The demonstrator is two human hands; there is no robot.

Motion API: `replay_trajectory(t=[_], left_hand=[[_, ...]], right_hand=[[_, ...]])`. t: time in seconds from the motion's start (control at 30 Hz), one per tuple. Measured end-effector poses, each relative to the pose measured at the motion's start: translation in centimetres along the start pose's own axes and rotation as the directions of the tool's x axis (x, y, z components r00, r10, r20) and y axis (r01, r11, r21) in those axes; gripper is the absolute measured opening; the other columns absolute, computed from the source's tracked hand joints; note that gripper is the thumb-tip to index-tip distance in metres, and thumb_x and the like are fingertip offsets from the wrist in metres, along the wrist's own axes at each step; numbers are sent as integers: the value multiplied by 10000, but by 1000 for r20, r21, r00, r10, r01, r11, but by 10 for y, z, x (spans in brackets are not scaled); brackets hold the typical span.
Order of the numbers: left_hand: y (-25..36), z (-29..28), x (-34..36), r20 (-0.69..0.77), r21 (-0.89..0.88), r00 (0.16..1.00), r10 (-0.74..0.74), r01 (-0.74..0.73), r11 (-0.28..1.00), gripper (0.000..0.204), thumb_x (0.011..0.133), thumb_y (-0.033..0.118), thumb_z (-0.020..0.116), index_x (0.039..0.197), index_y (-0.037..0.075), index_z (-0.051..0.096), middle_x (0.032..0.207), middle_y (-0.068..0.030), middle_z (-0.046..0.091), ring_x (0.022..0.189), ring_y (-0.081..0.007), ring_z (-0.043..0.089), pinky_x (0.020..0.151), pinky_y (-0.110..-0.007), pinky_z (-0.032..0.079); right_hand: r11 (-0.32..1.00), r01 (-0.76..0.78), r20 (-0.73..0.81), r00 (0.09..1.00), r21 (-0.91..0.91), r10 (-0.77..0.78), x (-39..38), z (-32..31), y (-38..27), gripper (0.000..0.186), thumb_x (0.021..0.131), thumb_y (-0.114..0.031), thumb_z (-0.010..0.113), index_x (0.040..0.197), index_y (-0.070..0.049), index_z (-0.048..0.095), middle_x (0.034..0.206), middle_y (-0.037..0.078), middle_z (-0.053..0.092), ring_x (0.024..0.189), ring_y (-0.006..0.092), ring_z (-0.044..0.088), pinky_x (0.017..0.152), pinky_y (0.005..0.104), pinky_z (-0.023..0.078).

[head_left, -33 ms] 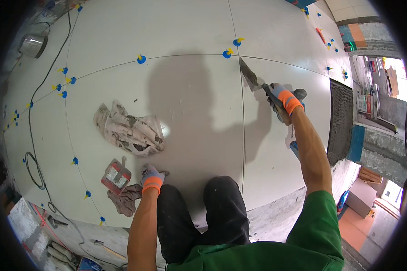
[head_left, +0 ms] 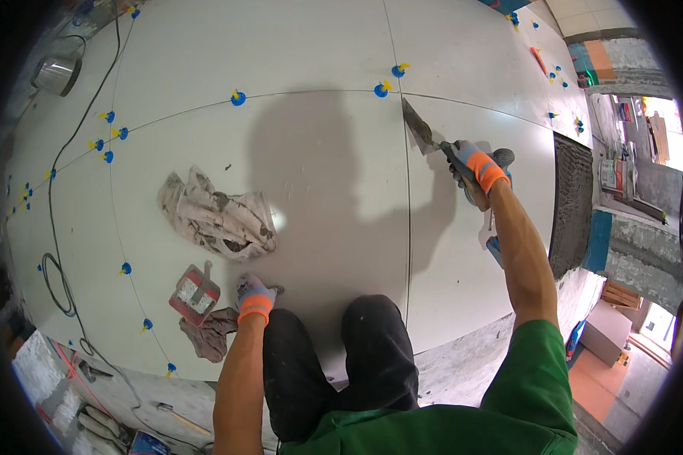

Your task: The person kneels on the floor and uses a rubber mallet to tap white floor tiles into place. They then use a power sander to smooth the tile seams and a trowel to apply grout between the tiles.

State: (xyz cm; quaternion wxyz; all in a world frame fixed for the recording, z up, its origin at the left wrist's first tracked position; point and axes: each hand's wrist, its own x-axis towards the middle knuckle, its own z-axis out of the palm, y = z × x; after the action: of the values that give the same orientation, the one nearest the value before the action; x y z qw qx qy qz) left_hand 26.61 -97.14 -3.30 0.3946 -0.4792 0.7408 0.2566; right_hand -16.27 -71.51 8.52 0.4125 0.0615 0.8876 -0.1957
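Observation:
My right hand (head_left: 474,163), in a grey glove with an orange cuff, is closed round the handle of a pointed trowel (head_left: 420,127). The blade's tip lies at the joint between large pale tiles (head_left: 478,296), just below a blue-and-yellow levelling clip (head_left: 382,89). Beside my left knee, my left hand (head_left: 255,294), gloved the same way, rests on the tile with its thumb spread and nothing visible in it. Left of it are a crumpled brown cloth (head_left: 209,334) and a red-rimmed box (head_left: 195,296) with pale contents. A stained whitish rag (head_left: 220,216) lies farther ahead.
A tool with grey and blue parts (head_left: 502,157) is partly hidden by my right forearm. Ridged grey mortar (head_left: 571,205) borders the tiles at right. A black cable (head_left: 51,197) runs down the left side, and more levelling clips (head_left: 120,133) stand along the joints.

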Motion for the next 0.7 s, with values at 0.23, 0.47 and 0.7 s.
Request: replay_trajectory(t=[0.23, 0.47, 0.7], left_hand=[[3, -5, 0, 39, 61, 999, 23, -26, 998, 834, 643, 458, 764, 1275, 22, 439, 1292, -190, 476, 1198, -323, 458, 1000, -380, 380], [11, -17, -10, 17, 92, 1000, 13, -15, 996, 831, 639, 471, 767, 1270, 36, 447, 1302, -183, 468, 1186, -316, 471, 983, -373, 402], [8, -13, 1, 39, 86, 999, -34, 31, 996, 833, 614, 469, 789, 1243, 34, 460, 1271, -170, 489, 1177, -308, 482, 965, -377, 422]], right_hand=[[997, -42, 63, 997, -71, 46, -4, 16, 23, 326, 935, -317, 405, 876, -13, 507, 633, 102, 558, 460, 222, 555, 393, 386, 479], [996, -32, 32, 999, -87, 34, 1, 20, 32, 321, 937, -310, 401, 881, -13, 508, 631, 106, 558, 456, 228, 556, 387, 387, 474], [994, -54, 51, 997, -98, 59, -5, 15, 42, 317, 938, -304, 396, 885, -13, 510, 628, 109, 558, 453, 233, 556, 381, 388, 470]])
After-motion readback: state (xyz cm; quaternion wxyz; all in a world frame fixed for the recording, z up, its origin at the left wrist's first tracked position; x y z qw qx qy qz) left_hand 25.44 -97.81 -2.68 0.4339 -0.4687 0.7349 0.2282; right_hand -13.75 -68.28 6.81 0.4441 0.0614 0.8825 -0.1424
